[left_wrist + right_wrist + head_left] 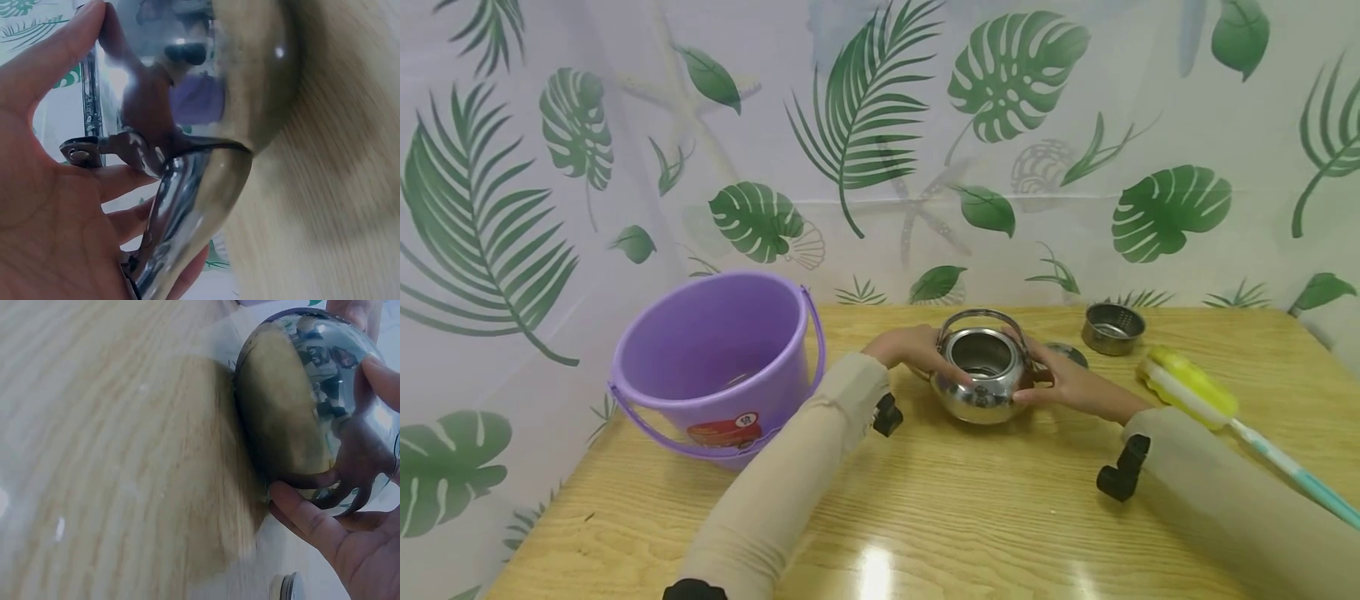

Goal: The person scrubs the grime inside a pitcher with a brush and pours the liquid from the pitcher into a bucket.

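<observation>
A shiny stainless steel teapot stands upright at the table's middle, its top uncovered and its hoop handle raised. From the left, my left hand holds it, thumb on the body. In the left wrist view, fingers of that hand pass behind the spout. My right hand grips the opposite side; the right wrist view has its thumb and fingers spread round the polished body. Behind the right hand lies a round metal lid, partly hidden. Whether the teapot's base touches the table is unclear.
On the left stands a purple bucket with its handle hanging down in front. A metal strainer basket sits at the back right. Nearby lies a yellow sponge brush with a white and teal handle. A leaf-patterned sheet hangs behind the wooden table.
</observation>
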A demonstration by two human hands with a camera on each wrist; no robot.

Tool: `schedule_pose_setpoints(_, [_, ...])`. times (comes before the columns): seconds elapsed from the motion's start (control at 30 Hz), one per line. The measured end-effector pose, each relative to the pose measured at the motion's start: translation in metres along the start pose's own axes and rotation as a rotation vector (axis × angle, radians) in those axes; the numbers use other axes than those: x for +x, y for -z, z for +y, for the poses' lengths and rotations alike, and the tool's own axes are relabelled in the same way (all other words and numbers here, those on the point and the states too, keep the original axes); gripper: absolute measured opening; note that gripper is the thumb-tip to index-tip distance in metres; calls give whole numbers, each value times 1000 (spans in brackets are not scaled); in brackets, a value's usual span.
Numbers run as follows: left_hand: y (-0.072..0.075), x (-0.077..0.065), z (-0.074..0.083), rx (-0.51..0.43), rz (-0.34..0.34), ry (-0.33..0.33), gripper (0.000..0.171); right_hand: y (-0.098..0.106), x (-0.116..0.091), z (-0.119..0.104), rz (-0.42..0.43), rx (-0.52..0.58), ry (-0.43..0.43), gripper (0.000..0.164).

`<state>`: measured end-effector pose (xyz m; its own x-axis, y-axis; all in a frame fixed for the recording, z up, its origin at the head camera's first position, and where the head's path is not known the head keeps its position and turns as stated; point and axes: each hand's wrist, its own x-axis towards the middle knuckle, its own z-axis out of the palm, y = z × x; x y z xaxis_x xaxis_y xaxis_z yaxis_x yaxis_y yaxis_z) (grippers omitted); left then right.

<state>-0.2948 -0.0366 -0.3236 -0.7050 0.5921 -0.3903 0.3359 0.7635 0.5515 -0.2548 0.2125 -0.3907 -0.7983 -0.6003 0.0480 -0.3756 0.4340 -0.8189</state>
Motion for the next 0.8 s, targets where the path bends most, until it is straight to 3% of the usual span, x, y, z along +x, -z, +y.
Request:
schedule_pose_setpoints(0.37, [-2,7,-5,7,9,9,75,-1,-2,2,18,-44,-40,85])
schedule_pose_setpoints(0.8, [-10,10,-7,161,151,8,65,-1,-9,-1,32,-131,-85,83])
